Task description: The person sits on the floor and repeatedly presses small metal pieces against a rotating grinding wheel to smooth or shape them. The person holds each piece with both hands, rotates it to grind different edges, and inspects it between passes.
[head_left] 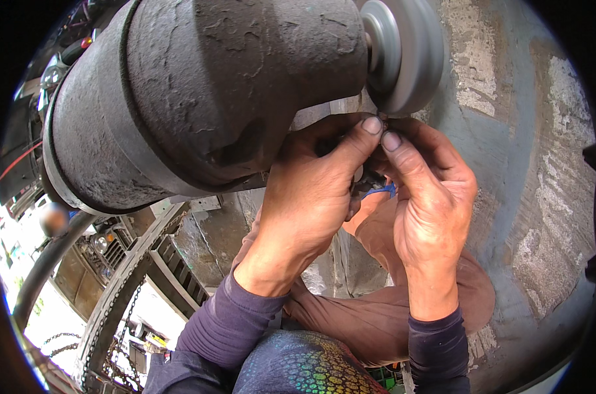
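Observation:
A big dark grinder motor housing, rough and flaking, fills the upper left. On its right end is a grey grinding wheel, its surface smeared as if spinning. Just beneath the wheel's lower edge, my left hand and my right hand come together, thumbs nearly touching. Both are closed, pinching a small dark piece whose tip reaches the wheel's rim. Most of that piece is hidden by fingers, so its kind cannot be made out. Something dark with a blue band shows between my palms.
My bent leg in brown trousers lies below the hands. A worn wall or panel with grey patches rises at the right. At lower left are a curved metal frame, hanging chains and a dark pipe.

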The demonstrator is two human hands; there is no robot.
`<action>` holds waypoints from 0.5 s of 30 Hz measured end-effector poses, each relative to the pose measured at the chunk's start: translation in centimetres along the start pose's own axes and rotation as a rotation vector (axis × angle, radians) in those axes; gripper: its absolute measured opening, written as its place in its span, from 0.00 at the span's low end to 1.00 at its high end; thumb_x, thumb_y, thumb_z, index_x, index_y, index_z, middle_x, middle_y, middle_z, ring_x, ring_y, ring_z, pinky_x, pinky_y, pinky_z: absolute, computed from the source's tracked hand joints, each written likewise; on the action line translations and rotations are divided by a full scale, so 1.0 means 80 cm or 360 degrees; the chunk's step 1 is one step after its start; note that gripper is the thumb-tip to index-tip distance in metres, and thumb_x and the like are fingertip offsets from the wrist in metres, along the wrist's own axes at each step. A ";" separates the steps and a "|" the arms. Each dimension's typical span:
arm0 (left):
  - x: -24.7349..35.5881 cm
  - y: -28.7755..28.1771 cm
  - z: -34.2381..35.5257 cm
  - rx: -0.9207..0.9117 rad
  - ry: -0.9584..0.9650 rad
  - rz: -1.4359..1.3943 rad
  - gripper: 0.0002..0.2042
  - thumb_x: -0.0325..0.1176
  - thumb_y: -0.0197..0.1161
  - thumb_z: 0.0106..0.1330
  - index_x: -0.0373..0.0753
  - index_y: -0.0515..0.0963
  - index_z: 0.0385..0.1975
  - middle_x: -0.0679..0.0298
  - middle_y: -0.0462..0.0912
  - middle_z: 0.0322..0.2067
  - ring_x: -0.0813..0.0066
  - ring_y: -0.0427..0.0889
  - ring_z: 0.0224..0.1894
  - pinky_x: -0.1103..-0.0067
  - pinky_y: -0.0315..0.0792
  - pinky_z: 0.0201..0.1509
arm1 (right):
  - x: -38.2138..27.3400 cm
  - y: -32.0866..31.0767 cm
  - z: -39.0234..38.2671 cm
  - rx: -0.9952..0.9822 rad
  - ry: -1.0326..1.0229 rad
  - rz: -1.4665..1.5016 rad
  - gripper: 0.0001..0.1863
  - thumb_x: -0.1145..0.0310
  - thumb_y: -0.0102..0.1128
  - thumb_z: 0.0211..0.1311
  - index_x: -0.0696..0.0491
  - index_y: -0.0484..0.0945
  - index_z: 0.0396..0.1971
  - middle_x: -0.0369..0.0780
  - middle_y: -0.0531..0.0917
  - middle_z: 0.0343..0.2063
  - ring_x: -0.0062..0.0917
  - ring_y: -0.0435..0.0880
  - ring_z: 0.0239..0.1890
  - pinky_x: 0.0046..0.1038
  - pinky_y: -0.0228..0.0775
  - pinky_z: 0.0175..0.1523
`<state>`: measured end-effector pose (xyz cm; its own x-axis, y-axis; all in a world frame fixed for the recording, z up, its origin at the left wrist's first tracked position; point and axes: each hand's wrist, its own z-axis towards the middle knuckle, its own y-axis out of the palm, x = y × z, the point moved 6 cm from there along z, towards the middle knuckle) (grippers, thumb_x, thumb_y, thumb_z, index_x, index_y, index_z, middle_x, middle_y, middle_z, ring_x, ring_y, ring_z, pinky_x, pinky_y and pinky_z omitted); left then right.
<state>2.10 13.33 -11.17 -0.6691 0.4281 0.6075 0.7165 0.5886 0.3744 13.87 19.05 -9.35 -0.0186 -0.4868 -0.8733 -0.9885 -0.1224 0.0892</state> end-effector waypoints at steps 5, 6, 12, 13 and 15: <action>-0.002 -0.001 -0.001 0.0014 -0.0019 -0.0015 0.15 0.41 0.62 0.74 0.33 0.83 0.45 0.69 0.83 0.27 0.89 0.75 0.24 0.88 0.66 0.23 | -0.002 0.002 0.000 -0.0050 -0.0045 -0.0008 0.11 0.77 0.69 0.64 0.65 0.83 0.44 0.38 0.87 0.36 0.16 0.82 0.36 0.17 0.75 0.43; -0.003 -0.001 -0.002 0.0006 -0.0024 -0.0026 0.15 0.41 0.62 0.74 0.33 0.83 0.45 0.69 0.83 0.28 0.89 0.75 0.24 0.88 0.67 0.23 | -0.002 0.003 0.000 -0.0052 -0.0042 -0.0019 0.11 0.77 0.69 0.64 0.65 0.83 0.44 0.38 0.87 0.36 0.16 0.82 0.36 0.17 0.75 0.44; -0.003 -0.005 -0.004 0.0020 -0.0022 0.0063 0.16 0.41 0.62 0.74 0.31 0.83 0.46 0.67 0.84 0.29 0.87 0.78 0.27 0.87 0.70 0.26 | -0.002 0.003 -0.001 -0.0076 -0.0039 -0.0062 0.11 0.76 0.69 0.65 0.65 0.83 0.44 0.38 0.87 0.37 0.15 0.82 0.37 0.17 0.75 0.45; -0.003 -0.006 -0.003 0.0031 -0.0005 0.0062 0.16 0.41 0.62 0.74 0.31 0.83 0.46 0.67 0.84 0.30 0.87 0.78 0.28 0.87 0.71 0.28 | -0.002 0.003 -0.001 -0.0074 -0.0049 -0.0071 0.11 0.76 0.69 0.65 0.65 0.83 0.44 0.38 0.87 0.37 0.15 0.82 0.37 0.17 0.75 0.45; -0.003 -0.006 -0.003 0.0064 0.0026 0.0088 0.16 0.41 0.62 0.74 0.31 0.83 0.46 0.66 0.85 0.31 0.86 0.79 0.31 0.86 0.72 0.30 | -0.002 0.003 -0.001 -0.0078 -0.0059 -0.0091 0.11 0.76 0.69 0.65 0.65 0.83 0.44 0.38 0.87 0.37 0.15 0.82 0.37 0.17 0.75 0.45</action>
<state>1.93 12.79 -11.33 -0.6253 0.4494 0.6380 0.7434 0.5918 0.3117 13.65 19.05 -9.12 0.0314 -0.4457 -0.8946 -0.9795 -0.1919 0.0612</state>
